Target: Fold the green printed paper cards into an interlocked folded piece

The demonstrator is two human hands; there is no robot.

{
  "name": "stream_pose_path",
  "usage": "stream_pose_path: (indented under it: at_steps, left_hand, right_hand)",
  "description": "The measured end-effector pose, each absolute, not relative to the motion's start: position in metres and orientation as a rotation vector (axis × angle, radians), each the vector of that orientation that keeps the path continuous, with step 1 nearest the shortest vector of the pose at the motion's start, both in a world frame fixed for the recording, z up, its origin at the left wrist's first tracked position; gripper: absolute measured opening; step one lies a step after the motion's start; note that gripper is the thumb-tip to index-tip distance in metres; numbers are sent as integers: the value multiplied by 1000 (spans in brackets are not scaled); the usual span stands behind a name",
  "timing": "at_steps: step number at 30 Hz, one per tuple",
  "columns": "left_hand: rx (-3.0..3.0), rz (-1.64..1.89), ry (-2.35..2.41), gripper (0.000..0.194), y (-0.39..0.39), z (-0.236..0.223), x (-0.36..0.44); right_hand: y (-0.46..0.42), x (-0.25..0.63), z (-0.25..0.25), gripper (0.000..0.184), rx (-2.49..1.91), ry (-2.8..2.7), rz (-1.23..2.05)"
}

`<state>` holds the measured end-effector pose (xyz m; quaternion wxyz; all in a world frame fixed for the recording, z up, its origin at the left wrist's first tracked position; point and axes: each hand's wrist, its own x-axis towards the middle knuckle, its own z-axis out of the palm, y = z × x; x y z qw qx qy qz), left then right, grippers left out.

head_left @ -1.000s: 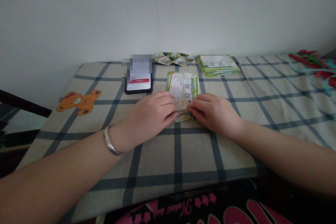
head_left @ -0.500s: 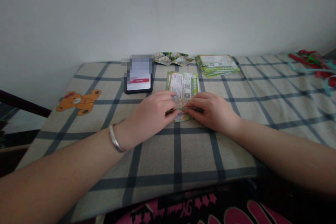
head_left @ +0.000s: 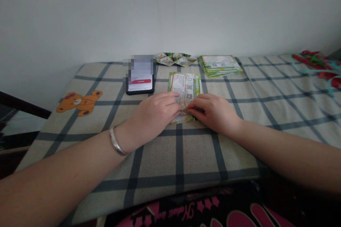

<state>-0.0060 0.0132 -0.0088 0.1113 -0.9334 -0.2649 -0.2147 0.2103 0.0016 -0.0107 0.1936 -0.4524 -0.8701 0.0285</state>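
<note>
The left hand [head_left: 160, 111] and the right hand [head_left: 215, 111] face each other low over the worktop [head_left: 154, 170], fingertips almost meeting. Between them is a small folded slip [head_left: 184, 110], directly at 3 o'clock from the left fingertips and 9 o'clock from the right ones. The right thumb and fingers pinch it, with a dark edge showing between them; the left thumb and fingers are closed on its other end, though the fingers hide most of that grip.

Beneath the slip lie flat printed leaflets [head_left: 189, 84], green and white with square codes. They reach out toward 12 o'clock from the gap between the hands, and their near edge shows just below the fingertips.

Taken from that same gap, a phone [head_left: 140, 79] with a lit, partly blurred screen rests at 11 o'clock, folded patterned papers [head_left: 176, 59] at 12, by the wall [head_left: 170, 10], and a stack of leaflets [head_left: 221, 65] at 1. Farther off, an orange bear figure [head_left: 79, 103] lies at 9, and tangled red, green and pale blue ribbons [head_left: 319, 64] at 2. A silvery bracelet [head_left: 116, 142] circles the left wrist.
</note>
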Motion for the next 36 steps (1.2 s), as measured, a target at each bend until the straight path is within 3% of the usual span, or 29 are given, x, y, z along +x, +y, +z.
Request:
stream_pose_path:
  at_steps: [17, 28, 36]
  left_hand:
    - [-2756, -609, -778, 10, 12, -10, -12]
    - [-2778, -509, -541, 19, 7, -5, -17]
    - [-2805, -413, -591, 20, 3, 1, -18]
  right_hand:
    - [0, 211, -12, 14, -1260, -2381, 173]
    - [2, 215, -13, 8, -1122, -2340, 202]
    - [1, 228, 3, 18, -1301, -2352, 318]
